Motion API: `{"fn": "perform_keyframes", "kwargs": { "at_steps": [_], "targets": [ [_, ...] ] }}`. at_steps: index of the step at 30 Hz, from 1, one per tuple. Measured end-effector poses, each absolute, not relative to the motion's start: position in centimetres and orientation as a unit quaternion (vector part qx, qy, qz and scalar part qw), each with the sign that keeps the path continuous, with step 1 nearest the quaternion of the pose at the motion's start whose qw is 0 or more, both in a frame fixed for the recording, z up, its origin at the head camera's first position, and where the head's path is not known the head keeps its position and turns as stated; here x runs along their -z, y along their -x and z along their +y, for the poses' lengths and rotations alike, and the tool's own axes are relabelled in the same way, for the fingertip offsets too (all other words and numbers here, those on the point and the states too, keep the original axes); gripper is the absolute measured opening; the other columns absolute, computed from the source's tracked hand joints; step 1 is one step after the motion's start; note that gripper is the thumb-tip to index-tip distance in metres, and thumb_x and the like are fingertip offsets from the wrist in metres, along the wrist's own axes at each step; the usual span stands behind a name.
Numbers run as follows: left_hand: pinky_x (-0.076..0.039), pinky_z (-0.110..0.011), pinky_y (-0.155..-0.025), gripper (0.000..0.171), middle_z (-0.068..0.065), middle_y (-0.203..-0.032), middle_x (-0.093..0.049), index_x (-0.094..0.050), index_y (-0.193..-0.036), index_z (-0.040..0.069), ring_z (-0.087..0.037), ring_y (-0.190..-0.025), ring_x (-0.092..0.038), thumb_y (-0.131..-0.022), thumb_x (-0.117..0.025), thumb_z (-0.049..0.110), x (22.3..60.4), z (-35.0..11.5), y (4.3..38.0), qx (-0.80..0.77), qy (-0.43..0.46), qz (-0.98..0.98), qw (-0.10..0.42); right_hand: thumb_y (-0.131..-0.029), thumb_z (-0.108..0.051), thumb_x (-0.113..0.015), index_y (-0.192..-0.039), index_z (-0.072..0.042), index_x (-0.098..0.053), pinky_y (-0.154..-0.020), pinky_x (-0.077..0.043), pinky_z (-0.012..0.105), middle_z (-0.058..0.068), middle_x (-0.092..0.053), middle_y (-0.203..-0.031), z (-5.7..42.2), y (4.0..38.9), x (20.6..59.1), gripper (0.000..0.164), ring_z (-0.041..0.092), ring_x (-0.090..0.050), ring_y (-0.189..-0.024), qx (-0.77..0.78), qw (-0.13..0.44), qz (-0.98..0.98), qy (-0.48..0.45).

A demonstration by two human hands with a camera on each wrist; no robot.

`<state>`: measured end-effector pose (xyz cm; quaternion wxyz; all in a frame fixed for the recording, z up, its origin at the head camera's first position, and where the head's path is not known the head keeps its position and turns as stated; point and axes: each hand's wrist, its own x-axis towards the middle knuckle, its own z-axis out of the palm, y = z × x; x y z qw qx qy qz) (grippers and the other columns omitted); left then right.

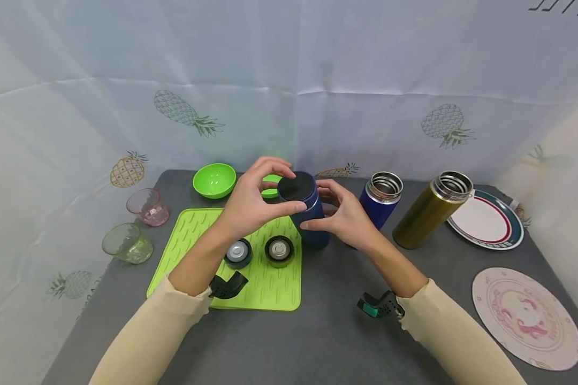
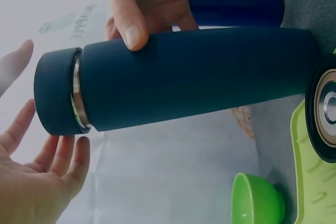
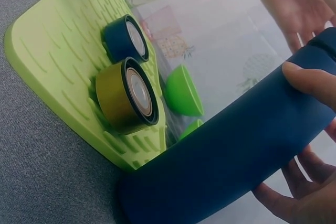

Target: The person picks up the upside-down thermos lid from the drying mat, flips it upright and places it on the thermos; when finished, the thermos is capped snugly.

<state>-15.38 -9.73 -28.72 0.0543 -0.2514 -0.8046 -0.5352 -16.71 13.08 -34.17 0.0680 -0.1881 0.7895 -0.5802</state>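
A dark blue insulated bottle [image 1: 313,227] stands at the right edge of the green mat, leaning a little in the wrist views. My right hand [image 1: 341,218] grips its upper body, thumb on one side and fingers on the other. On top sits its dark lid [image 2: 56,92], with a silver band showing unevenly beneath it. My left hand [image 2: 39,174] is spread loosely around this lid. Several fingertips [image 2: 79,153] reach its side, while the thumb stands apart from it in the left wrist view.
Two removed lids, blue [image 1: 238,253] and olive [image 1: 279,251], lie on the green mat [image 1: 274,291]. Right stand an uncapped blue bottle [image 1: 377,207] and olive bottle [image 1: 421,216], near a plate [image 1: 477,219] and round pink mat [image 1: 496,331]. Green bowls [image 1: 214,181] and glasses [image 1: 130,245] are left.
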Motion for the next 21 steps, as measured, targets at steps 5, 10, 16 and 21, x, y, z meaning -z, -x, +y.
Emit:
{"fn": "perform_keyframes", "kwargs": {
  "at_steps": [5, 10, 16, 21],
  "targets": [
    [-0.051, -0.045, -0.104, 0.043, -0.005, -0.133, -0.057, -0.066, -0.113, 0.012, -0.016, -0.127, -0.053, -0.078, -0.088, 0.021, 28.80, -9.30, 15.44, 0.523, 0.241, -0.815, 0.070, -0.076, -0.011, -0.090, -0.144, -0.020, -0.051, -0.107, -0.053, 0.052, 0.009, -0.061, -0.137, 12.94, 16.63, 34.08, 0.079, 0.029, -0.063, -0.129, 0.575, 0.068, 0.793, 0.189],
    [-0.050, -0.047, -0.103, 0.041, -0.006, -0.128, -0.058, -0.067, -0.108, 0.013, -0.019, -0.123, -0.054, -0.076, -0.090, 0.023, 28.95, -8.87, 15.50, 0.516, 0.227, -0.822, 0.075, -0.076, -0.011, -0.090, -0.143, -0.020, -0.052, -0.107, -0.052, 0.051, 0.009, -0.062, -0.136, 12.93, 16.71, 34.09, 0.078, 0.029, -0.063, -0.129, 0.574, 0.070, 0.794, 0.187],
    [-0.048, -0.051, -0.107, 0.031, -0.005, -0.131, -0.061, -0.071, -0.101, 0.011, -0.020, -0.128, -0.054, -0.077, -0.089, 0.021, 29.01, -9.05, 15.78, 0.531, 0.230, -0.814, 0.055, -0.075, -0.011, -0.090, -0.144, -0.020, -0.052, -0.106, -0.054, 0.051, 0.008, -0.062, -0.136, 12.92, 16.81, 34.09, 0.079, 0.028, -0.063, -0.129, 0.572, 0.072, 0.796, 0.185],
    [-0.046, -0.047, -0.115, 0.026, -0.003, -0.137, -0.062, -0.074, -0.102, 0.009, -0.017, -0.132, -0.054, -0.079, -0.087, 0.016, 29.11, -9.65, 16.25, 0.564, 0.243, -0.789, 0.014, -0.075, -0.012, -0.090, -0.144, -0.021, -0.052, -0.106, -0.054, 0.051, 0.008, -0.062, -0.137, 12.92, 16.85, 34.12, 0.079, 0.028, -0.063, -0.129, 0.572, 0.073, 0.796, 0.184]
  ]
}}
